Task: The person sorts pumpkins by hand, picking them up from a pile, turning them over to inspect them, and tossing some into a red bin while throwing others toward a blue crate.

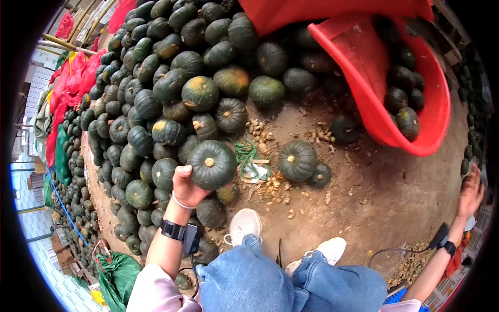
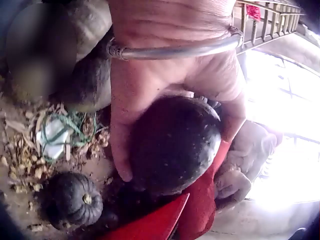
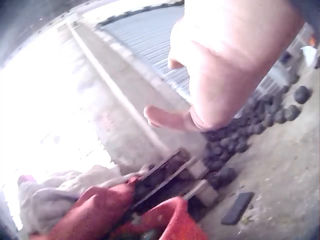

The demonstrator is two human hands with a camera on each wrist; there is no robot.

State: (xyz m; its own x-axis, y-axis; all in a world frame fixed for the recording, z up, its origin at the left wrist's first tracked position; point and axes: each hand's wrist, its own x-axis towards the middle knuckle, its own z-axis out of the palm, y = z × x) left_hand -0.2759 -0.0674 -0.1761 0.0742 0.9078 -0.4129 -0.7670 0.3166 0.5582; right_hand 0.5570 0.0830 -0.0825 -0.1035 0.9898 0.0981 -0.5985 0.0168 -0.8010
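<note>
My left hand [image 1: 188,188] grips a round dark green pumpkin [image 1: 214,169], its pale stem end facing up in the head view. In the left wrist view the fingers and thumb curl round either side of the same pumpkin [image 2: 172,147]. Behind it is a large heap of similar pumpkins [image 1: 148,104], some with orange patches. On the floor a ribbed pumpkin [image 1: 297,160] sits beside a smaller one [image 1: 320,175]. Far to the right, my right hand [image 1: 470,192] is held out with nothing in it; in the right wrist view its thumb [image 3: 170,120] stands apart from the palm.
A red tub [image 1: 434,112] lies tipped on its side with several pumpkins inside. Green twine [image 1: 246,153] and dry scraps [image 1: 275,190] litter the bare floor [image 1: 374,200]. Another row of pumpkins [image 1: 470,112] runs along the right edge. A green sack [image 1: 117,278] stands lower left.
</note>
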